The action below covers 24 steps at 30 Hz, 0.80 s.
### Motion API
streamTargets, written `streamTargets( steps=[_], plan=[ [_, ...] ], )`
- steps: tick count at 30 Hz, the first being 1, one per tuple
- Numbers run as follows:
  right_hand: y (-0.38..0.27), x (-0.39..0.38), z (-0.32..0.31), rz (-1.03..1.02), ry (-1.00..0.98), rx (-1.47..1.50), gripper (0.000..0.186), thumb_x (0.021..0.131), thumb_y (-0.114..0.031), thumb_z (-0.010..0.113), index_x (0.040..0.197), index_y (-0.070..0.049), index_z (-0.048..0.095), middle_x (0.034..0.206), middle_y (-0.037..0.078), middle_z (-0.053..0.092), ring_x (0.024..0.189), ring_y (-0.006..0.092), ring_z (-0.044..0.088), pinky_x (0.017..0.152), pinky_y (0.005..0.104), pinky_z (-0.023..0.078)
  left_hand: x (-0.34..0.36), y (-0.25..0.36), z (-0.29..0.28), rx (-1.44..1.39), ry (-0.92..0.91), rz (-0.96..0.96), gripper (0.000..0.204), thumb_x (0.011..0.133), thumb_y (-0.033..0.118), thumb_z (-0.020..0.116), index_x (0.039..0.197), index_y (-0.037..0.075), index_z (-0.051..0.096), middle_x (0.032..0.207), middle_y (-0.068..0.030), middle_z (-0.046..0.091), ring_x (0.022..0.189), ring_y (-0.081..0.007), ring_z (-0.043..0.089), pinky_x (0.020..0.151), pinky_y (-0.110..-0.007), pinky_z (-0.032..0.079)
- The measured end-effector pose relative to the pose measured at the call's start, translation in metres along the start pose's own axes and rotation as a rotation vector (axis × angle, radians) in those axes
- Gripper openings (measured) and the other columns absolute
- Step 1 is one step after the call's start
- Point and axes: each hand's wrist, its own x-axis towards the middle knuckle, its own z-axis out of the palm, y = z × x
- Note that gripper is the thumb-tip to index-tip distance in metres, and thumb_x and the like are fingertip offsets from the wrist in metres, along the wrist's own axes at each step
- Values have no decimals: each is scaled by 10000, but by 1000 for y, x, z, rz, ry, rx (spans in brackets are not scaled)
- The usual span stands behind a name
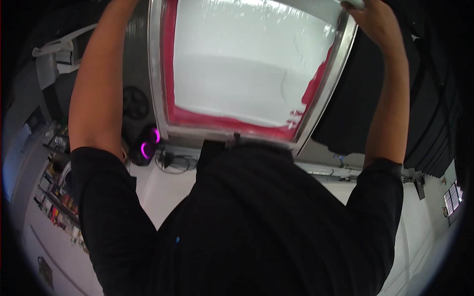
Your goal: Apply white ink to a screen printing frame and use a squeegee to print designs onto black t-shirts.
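Black cloth (353, 98) right. Metal frame (155, 59) between my forearms (98, 89); right hand (376, 19) at far corner, grip unclear; left hand unseen.

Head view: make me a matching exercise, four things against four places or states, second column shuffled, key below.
Things
1. Rectangular grey metal frame
2. Uneven red band
3. Black rounded device with two curved lights
4. Person's bare right hand

Places or states
A. Lit up in magenta
B. At the frame's upper right corner
C. Surrounds the red band
D. Lines the inside of the frame, ragged along the right

Pairs: 1-C, 2-D, 3-A, 4-B
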Motion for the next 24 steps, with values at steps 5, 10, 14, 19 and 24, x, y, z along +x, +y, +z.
streamTargets(
  steps=[5, 10, 14, 19, 24],
  plan=[
    [-25, -88, -12, 172, -111, 56, 276, 799, -158, 758, 1029, -11, 722, 923, 204, 735, 845, 341, 735, 789, 417, 569, -80, 12, 64, 1132, 456, -40, 245, 799, 277, 822, 859, 59, 729, 838, -92, 722, 742, -202, 675, 683, -355, 523],
    [-76, -169, 11, -117, -42, 153, 379, 775, -115, 724, 1154, -111, 698, 1029, 141, 718, 878, 351, 708, 791, 422, 569, -166, 21, 95, 1412, 411, 206, 197, 787, 238, 796, 849, 75, 704, 850, -113, 694, 873, -290, 697, 765, -407, 535],
    [-115, -213, 27, -66, -20, 134, 333, 781, -107, 712, 1113, -99, 687, 988, 124, 715, 815, 350, 698, 738, 398, 572, -202, 43, 135, 1128, 448, 236, 258, 805, 222, 779, 991, 64, 696, 998, -155, 694, 1003, -332, 681, 871, -433, 542],
    [-139, -261, 32, 88, 46, 226, 310, 783, -100, 714, 1093, -89, 697, 932, 128, 715, 797, 344, 700, 719, 395, 563, -283, 29, 164, 978, 542, 400, 338, 831, 196, 848, 1135, 118, 721, 1034, -73, 731, 986, -244, 701, 881, -370, 555],
    [-156, -289, 28, 135, 74, 231, 293, 787, -95, 721, 1080, -84, 718, 923, 126, 720, 790, 336, 704, 717, 389, 559, -370, -38, 270, 614, -149, 33, 187, 980, 166, 644, 1135, 118, 738, 1168, -83, 720, 1075, -256, 682, 933, -365, 535]
  ],
)
